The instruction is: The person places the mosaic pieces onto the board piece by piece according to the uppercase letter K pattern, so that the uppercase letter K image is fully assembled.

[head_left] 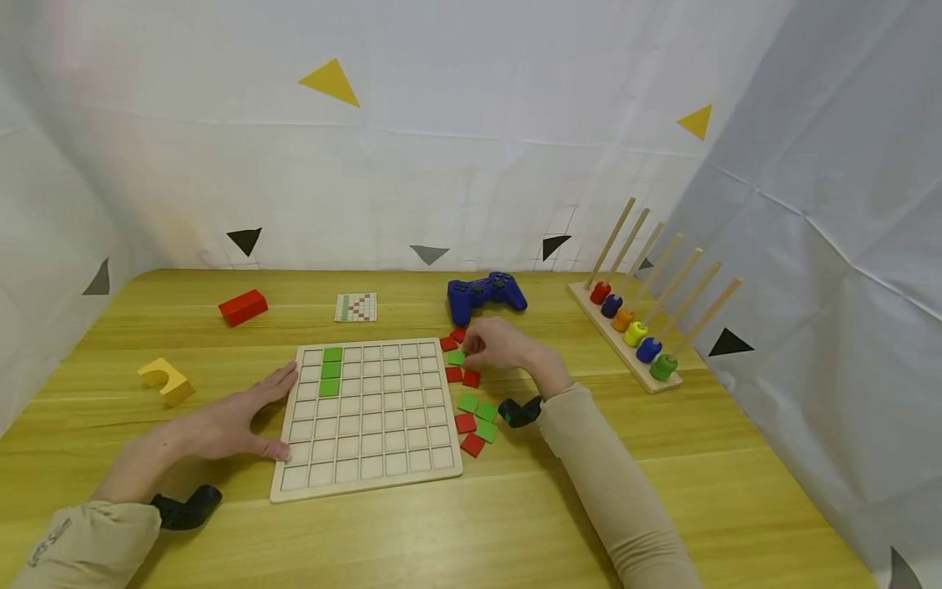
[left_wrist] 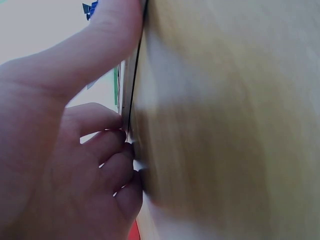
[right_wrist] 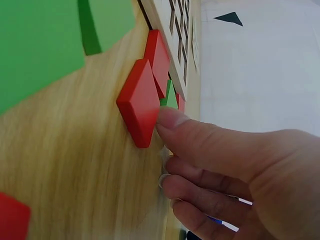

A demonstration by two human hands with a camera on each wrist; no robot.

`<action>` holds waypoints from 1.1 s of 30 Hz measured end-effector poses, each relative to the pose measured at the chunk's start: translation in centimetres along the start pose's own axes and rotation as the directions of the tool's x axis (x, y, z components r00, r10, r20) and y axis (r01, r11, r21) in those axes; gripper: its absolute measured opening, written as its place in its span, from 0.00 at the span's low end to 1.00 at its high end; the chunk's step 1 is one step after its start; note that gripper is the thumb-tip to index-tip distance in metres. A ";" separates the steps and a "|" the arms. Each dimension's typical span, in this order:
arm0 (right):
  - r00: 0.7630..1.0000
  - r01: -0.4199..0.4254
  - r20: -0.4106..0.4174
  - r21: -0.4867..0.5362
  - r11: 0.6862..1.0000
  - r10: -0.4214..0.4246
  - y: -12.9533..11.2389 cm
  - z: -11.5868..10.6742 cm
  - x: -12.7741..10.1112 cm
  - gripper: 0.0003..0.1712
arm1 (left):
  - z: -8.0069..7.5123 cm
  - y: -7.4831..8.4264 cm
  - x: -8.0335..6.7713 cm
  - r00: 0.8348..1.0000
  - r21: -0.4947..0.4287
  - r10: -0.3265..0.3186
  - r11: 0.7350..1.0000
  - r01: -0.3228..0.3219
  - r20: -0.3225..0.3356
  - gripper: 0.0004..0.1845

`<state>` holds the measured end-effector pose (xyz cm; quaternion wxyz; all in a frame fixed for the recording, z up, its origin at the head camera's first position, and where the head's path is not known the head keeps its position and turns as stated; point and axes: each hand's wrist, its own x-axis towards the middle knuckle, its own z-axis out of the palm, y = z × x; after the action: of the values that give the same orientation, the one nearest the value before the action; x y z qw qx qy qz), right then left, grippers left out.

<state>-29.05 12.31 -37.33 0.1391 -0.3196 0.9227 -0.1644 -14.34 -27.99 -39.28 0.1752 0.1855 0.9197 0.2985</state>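
- Wooden grid board [head_left: 371,413] lies flat near the middle of the yellow-wood table [head_left: 662,491]; three green tiles [head_left: 331,370] fill cells in a column near its far left corner; the other cells show bare.
- Loose red and green tiles [head_left: 474,417] are scattered on the table just beside the board's right edge, from its far corner down toward the near corner.
- Farther off: a blue game controller [head_left: 484,294] behind the loose tiles; a small pattern card [head_left: 356,307] beyond the board; a red block [head_left: 243,307] at far left; a yellow arch block [head_left: 167,380] at left; a peg rack with coloured rings [head_left: 633,327] at right, well apart from the board.
- Left hand [head_left: 221,421] lies flat, fingers straight and spread, fingertips [left_wrist: 125,150] and thumb pressed against the board's left edge.
- Right hand [head_left: 500,343] sits over the far cluster of loose tiles, fingers curled; the right wrist view shows the thumb tip against a red tile [right_wrist: 142,102] standing on edge, a green tile [right_wrist: 170,97] just behind it; whether the fingers pinch the tile cannot be told.
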 end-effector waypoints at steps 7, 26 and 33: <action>1.000 0.002 0.008 -0.007 1.000 -0.002 0.1 0.0 0.1 0.13 | 0.0 0.1 0.0 1.000 0.006 0.005 1.000 -0.005 -0.007 0.63; 0.998 0.044 0.039 0.007 0.999 -0.044 0.8 -0.3 -0.1 0.17 | 0.1 0.0 0.0 1.000 0.012 0.005 1.000 -0.005 -0.002 0.63; 0.998 0.040 0.047 0.040 0.998 -0.042 0.9 -0.7 -0.4 0.17 | 0.0 0.1 0.0 1.000 0.014 0.006 1.000 -0.006 -0.001 0.63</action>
<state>-29.49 13.36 -37.01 0.1642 -0.3396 0.9090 -0.1775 -14.28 -27.90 -39.25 0.1728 0.1891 0.9213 0.2926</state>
